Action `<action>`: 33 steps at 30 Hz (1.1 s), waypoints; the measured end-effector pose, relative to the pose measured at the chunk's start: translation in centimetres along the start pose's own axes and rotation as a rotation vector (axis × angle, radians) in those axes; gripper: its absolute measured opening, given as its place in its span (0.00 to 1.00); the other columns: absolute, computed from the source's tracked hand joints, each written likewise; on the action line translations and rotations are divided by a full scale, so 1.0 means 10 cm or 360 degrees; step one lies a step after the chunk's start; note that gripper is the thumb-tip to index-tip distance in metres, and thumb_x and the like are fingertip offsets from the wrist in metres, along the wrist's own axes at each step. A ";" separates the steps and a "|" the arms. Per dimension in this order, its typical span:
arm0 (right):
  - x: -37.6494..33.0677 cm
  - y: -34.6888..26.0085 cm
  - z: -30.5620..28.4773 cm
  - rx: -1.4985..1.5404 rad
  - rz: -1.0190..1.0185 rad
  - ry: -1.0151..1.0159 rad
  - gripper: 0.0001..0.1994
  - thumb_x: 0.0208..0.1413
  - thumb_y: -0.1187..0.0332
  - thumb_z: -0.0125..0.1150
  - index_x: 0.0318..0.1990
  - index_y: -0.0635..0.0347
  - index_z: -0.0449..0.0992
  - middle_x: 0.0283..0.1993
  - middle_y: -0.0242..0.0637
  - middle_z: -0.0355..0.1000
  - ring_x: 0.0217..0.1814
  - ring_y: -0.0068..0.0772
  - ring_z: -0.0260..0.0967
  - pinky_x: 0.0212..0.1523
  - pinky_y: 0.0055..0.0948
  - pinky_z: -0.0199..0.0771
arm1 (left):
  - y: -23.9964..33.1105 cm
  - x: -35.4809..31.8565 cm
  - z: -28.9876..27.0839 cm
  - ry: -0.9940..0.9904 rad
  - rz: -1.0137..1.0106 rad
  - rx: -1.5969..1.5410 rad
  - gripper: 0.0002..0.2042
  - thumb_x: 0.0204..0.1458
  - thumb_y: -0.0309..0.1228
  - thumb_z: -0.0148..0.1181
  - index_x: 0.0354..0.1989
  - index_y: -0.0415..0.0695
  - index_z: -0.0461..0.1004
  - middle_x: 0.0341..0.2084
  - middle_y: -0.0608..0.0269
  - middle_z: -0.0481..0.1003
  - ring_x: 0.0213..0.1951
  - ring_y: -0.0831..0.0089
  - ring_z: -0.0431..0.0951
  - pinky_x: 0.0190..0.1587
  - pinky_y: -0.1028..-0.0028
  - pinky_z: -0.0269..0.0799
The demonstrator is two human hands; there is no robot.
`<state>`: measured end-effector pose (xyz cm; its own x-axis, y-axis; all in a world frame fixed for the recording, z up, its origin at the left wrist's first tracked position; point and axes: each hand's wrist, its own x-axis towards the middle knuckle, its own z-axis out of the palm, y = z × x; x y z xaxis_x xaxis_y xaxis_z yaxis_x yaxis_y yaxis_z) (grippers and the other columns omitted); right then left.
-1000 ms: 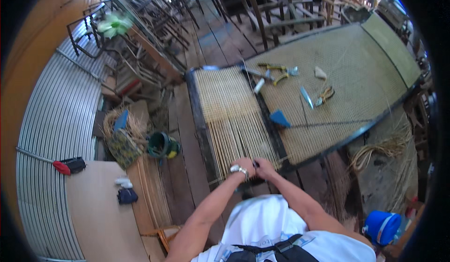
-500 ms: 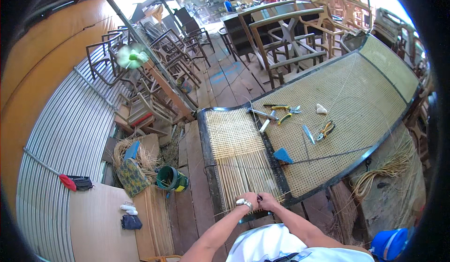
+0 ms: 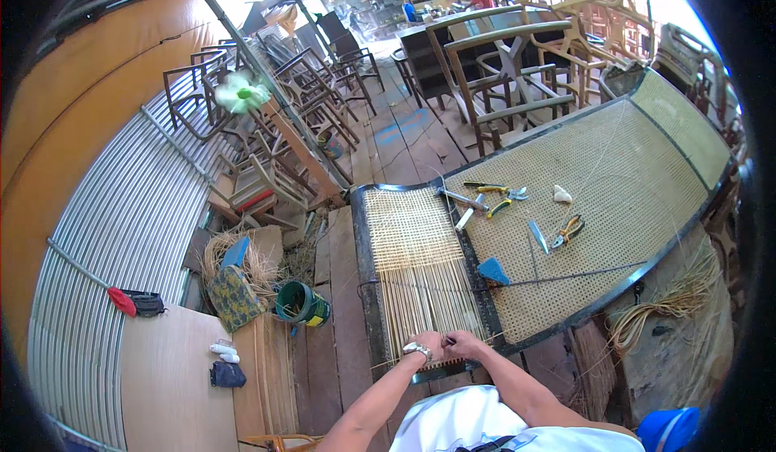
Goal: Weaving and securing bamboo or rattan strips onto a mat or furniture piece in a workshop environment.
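My left hand (image 3: 426, 344), with a watch (image 3: 415, 348) on its wrist, is closed at the near end of a narrow dark-framed panel (image 3: 368, 290). My right hand (image 3: 463, 344) is closed right beside it, the two nearly touching. A pale cane strand (image 3: 496, 336) runs crosswise through the place where they meet. Between the fingers shows a small dark spot I cannot make out. Lengthwise cane strands (image 3: 424, 294) lie side by side under and beyond the hands. Farther off, the same panel carries tightly woven cane (image 3: 411, 230).
On the wide woven panel (image 3: 598, 169) to the right lie cutting pliers (image 3: 570, 230), yellow-handled pliers (image 3: 505, 197), a hammer (image 3: 465, 200), a blade (image 3: 537, 236) and a blue block (image 3: 493, 272). A green bucket (image 3: 303, 305) and cane bundles (image 3: 671, 306) flank me. Chairs (image 3: 509, 72) stand beyond.
The whole view has shifted slightly, so the background sits a little lower and farther right. Both hands stay closed at the same spot on the narrow panel.
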<state>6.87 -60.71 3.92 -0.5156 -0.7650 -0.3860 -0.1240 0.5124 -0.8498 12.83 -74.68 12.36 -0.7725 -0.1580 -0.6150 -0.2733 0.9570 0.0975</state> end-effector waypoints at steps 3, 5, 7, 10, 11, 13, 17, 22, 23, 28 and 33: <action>0.02 -0.03 -0.06 -0.0134 -0.0166 -0.0042 0.14 0.47 0.62 0.66 0.40 0.60 0.79 0.37 0.45 0.79 0.38 0.41 0.75 0.42 0.36 0.74 | -0.07 0.02 0.02 -0.0027 0.0125 0.0006 0.14 0.48 0.40 0.61 0.39 0.48 0.83 0.37 0.53 0.82 0.42 0.55 0.81 0.47 0.56 0.75; 0.03 -0.06 -0.10 -0.0358 -0.0184 -0.0206 0.14 0.47 0.61 0.66 0.40 0.58 0.80 0.37 0.45 0.79 0.39 0.42 0.76 0.42 0.36 0.74 | -0.07 0.05 0.00 -0.0045 0.0148 0.0031 0.14 0.49 0.39 0.59 0.40 0.47 0.83 0.37 0.51 0.81 0.42 0.54 0.81 0.47 0.58 0.76; 0.00 -0.10 -0.12 -0.0343 -0.0129 -0.0186 0.14 0.47 0.61 0.66 0.40 0.58 0.80 0.38 0.45 0.79 0.40 0.44 0.76 0.43 0.37 0.74 | -0.04 0.07 -0.07 -0.0136 0.0204 0.0181 0.15 0.49 0.39 0.59 0.41 0.45 0.82 0.37 0.50 0.81 0.42 0.54 0.82 0.46 0.59 0.77; -0.09 -0.18 -0.11 -0.0361 -0.0086 -0.0082 0.15 0.47 0.59 0.65 0.41 0.56 0.80 0.40 0.47 0.78 0.42 0.47 0.76 0.44 0.39 0.74 | 0.07 0.05 -0.20 -0.0198 0.0307 0.0363 0.15 0.50 0.40 0.59 0.39 0.44 0.82 0.38 0.49 0.81 0.42 0.54 0.82 0.44 0.60 0.78; -0.13 -0.22 -0.10 -0.0394 -0.0032 -0.0018 0.16 0.47 0.59 0.65 0.42 0.55 0.81 0.41 0.47 0.78 0.44 0.49 0.76 0.44 0.40 0.74 | 0.11 0.01 -0.23 -0.0216 0.0401 0.0493 0.14 0.50 0.40 0.59 0.39 0.44 0.82 0.38 0.49 0.81 0.42 0.54 0.82 0.44 0.60 0.78; -0.22 -0.29 -0.09 -0.0309 -0.0102 0.0060 0.16 0.50 0.59 0.62 0.44 0.55 0.79 0.43 0.49 0.78 0.44 0.52 0.75 0.45 0.42 0.74 | 0.13 -0.13 -0.22 -0.0135 0.0332 0.0431 0.15 0.51 0.40 0.58 0.38 0.44 0.82 0.37 0.51 0.81 0.41 0.56 0.82 0.43 0.60 0.78; -0.44 -0.35 -0.13 -0.0340 -0.0017 -0.0087 0.13 0.53 0.62 0.59 0.45 0.55 0.77 0.44 0.49 0.77 0.47 0.55 0.74 0.48 0.45 0.74 | 0.15 -0.36 0.07 0.0171 0.0321 0.0594 0.13 0.58 0.34 0.50 0.35 0.43 0.81 0.33 0.54 0.80 0.36 0.57 0.82 0.43 0.57 0.74; -0.85 -0.22 -0.08 -0.0499 -0.0379 0.0025 0.19 0.48 0.72 0.59 0.51 0.57 0.75 0.44 0.51 0.76 0.48 0.56 0.73 0.49 0.46 0.74 | -0.03 -0.62 0.49 0.0747 0.0347 0.0159 0.09 0.54 0.28 0.52 0.42 0.43 0.74 0.36 0.53 0.75 0.36 0.57 0.79 0.36 0.61 0.75; -0.93 -0.22 -0.10 -0.0577 -0.0410 0.0037 0.19 0.49 0.72 0.59 0.52 0.58 0.75 0.44 0.51 0.76 0.48 0.56 0.73 0.49 0.44 0.74 | -0.10 -0.67 0.48 0.0884 0.0394 -0.0017 0.12 0.52 0.27 0.54 0.45 0.43 0.74 0.39 0.53 0.75 0.36 0.57 0.79 0.37 0.61 0.76; -1.65 -0.44 -0.51 -0.0243 -0.0233 0.0008 0.15 0.56 0.75 0.56 0.51 0.62 0.75 0.43 0.47 0.77 0.46 0.49 0.74 0.48 0.37 0.73 | -0.64 -1.39 0.43 0.1460 -0.0079 -0.0727 0.19 0.54 0.29 0.61 0.55 0.41 0.72 0.50 0.51 0.72 0.39 0.63 0.77 0.37 0.68 0.76; -1.98 -0.16 -1.34 -0.0134 0.0234 0.0477 0.09 0.58 0.70 0.60 0.44 0.62 0.78 0.38 0.47 0.77 0.43 0.46 0.75 0.42 0.35 0.74 | -1.27 -1.55 0.65 0.1257 -0.0442 -0.1118 0.23 0.58 0.32 0.61 0.61 0.39 0.67 0.64 0.51 0.63 0.41 0.67 0.76 0.38 0.74 0.75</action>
<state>5.93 -41.12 17.72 -0.7577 -0.5381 -0.3691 -0.0929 0.6489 -0.7552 32.01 -82.80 15.56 -0.7149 -0.6984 -0.0337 -0.5672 0.5510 0.6122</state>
